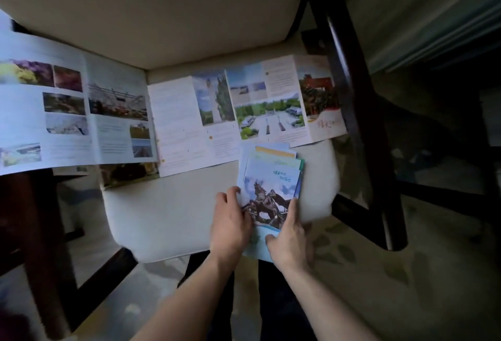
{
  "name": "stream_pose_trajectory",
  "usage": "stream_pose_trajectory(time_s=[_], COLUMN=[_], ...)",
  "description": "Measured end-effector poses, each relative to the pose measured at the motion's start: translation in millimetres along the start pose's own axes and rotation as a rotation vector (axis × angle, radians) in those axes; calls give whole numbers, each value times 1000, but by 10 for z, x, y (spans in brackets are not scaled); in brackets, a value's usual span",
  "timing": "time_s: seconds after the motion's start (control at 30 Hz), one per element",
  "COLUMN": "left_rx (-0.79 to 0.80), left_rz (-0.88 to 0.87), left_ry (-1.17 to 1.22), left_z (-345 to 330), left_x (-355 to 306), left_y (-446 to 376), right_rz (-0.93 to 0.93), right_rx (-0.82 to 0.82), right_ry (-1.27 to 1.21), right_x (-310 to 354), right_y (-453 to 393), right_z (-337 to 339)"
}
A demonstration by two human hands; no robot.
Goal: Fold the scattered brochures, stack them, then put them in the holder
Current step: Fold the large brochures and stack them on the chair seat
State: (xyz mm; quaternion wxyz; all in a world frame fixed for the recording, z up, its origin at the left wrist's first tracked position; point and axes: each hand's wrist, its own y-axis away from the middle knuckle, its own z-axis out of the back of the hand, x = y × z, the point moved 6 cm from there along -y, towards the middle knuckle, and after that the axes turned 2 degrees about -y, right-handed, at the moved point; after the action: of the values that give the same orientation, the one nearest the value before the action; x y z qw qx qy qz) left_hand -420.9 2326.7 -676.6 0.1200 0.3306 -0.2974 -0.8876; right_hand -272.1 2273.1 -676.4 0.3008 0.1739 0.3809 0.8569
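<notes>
A stack of folded brochures lies near the front right of a cream chair seat; its top cover shows a horse statue under blue sky. My left hand grips the stack's left edge. On the right and lower edge rests my right hand, thumb on the cover. Behind the stack an unfolded brochure with landscape photos lies spread across the seat. A larger unfolded brochure lies spread at the left. A further one peeks out from under it. No holder is in view.
The chair's cream backrest rises behind the brochures. Dark wooden arm posts flank the seat on the right, and another dark post stands at the left. A patterned carpet covers the floor around the chair.
</notes>
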Motion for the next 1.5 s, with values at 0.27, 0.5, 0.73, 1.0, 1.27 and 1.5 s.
stream_pose_trajectory(time_s=[0.27,0.5,0.73,1.0,1.27,1.5], left_rx=[-16,29,-77,-1060,-574,-825], left_rz=[19,92,101,310,469,323], left_ry=[-32,-35,134,501,580,182], left_z=[-50,-117,560,3064,3461,3587], left_x=[95,135,91,748,1358,1118], left_y=[-110,-209,-328,154,-70,-44], right_rz=[36,6,81,528,683,474], right_rx=[-138,-73,-235,40,432,417], right_ry=[104,163,-116,-245,-318,-394], right_x=[111,140,520,2439,4105,4371], right_y=[-85,-193,-351,27,1229,1291], right_z=[29,-2,863,1193,499,426])
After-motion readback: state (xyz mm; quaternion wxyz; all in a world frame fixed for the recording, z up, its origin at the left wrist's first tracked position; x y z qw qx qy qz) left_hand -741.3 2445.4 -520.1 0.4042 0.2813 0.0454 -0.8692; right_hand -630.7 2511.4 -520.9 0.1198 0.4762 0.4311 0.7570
